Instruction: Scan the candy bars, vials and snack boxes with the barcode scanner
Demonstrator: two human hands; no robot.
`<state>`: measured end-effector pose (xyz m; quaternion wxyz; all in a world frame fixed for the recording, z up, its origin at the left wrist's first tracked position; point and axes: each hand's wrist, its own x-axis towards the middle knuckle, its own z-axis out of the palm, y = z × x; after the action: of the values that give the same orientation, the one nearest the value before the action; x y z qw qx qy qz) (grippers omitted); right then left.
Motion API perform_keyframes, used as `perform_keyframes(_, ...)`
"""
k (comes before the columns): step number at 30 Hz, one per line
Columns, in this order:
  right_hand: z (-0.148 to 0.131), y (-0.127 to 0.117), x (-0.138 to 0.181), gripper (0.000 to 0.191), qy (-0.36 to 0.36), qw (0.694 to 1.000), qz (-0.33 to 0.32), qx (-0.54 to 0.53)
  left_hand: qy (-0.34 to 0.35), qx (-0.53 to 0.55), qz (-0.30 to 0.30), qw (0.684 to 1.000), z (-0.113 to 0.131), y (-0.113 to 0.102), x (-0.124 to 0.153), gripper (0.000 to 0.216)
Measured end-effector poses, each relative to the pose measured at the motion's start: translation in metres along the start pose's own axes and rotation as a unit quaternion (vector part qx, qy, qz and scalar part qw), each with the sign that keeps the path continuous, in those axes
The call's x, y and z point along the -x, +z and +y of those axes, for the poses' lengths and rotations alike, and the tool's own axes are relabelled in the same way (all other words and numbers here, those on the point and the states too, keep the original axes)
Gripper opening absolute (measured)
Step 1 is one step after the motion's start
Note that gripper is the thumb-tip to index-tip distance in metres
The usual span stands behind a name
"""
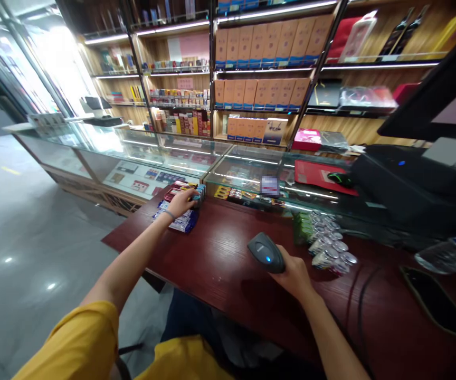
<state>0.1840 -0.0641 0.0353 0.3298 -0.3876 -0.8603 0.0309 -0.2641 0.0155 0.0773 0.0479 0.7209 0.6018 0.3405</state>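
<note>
My right hand (294,270) is wrapped round the handle of a dark barcode scanner (265,252) with a blue light lit on it, held over the dark red wooden desk (216,253). At the desk's far left, my left hand (183,202) reaches onto a row of small blue packs (201,193), its fingers bent over them; whether they grip one is too small to tell. Purple and white packets (182,221) lie just below that hand, and dark red packs (176,189) are behind it. To the right stand green packs (302,228) and several cans with silver lids (331,243).
Glass display counters (164,153) run along the desk's far side. A red folder (315,177) lies on the glass. At the right are a black register (394,169), a clear plastic bottle (442,256), a phone (436,298) and a cable (362,306). Shelves of orange boxes (267,42) stand behind.
</note>
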Motion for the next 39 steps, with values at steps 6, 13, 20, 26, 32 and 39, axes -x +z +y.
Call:
perform_keyframes(6, 0.002, 0.003, 0.001, 0.048, 0.001, 1.000, 0.004, 0.000, 0.075, -0.104, -0.041, 0.991, -0.014, -0.001, -0.002, 0.028)
perform_keyframes(13, 0.007, 0.004, 0.004, 0.054, 0.034, 0.999, -0.001, 0.008, 0.105, -0.197, -0.041, 0.974, -0.016, 0.007, -0.007, 0.026)
perform_keyframes(20, 0.013, 0.006, 0.007, 0.055, 0.024, 1.000, -0.003, 0.007, 0.092, -0.243, -0.041, 0.965, -0.018, 0.006, -0.009, 0.028)
perform_keyframes(26, 0.015, 0.005, 0.007, 0.054, 0.031, 0.999, -0.011, 0.002, 0.074, -0.251, -0.041, 0.964, -0.023, 0.008, -0.007, 0.033)
perform_keyframes(32, 0.015, 0.003, 0.006, 0.052, 0.044, 0.999, -0.001, 0.006, 0.043, -0.237, -0.028, 0.970, -0.020, 0.008, -0.003, 0.037)
perform_keyframes(39, 0.021, -0.008, 0.006, 0.041, 0.076, 0.997, 0.030, 0.011, 0.078, -0.152, 0.028, 0.985, 0.013, 0.017, -0.004, 0.030)
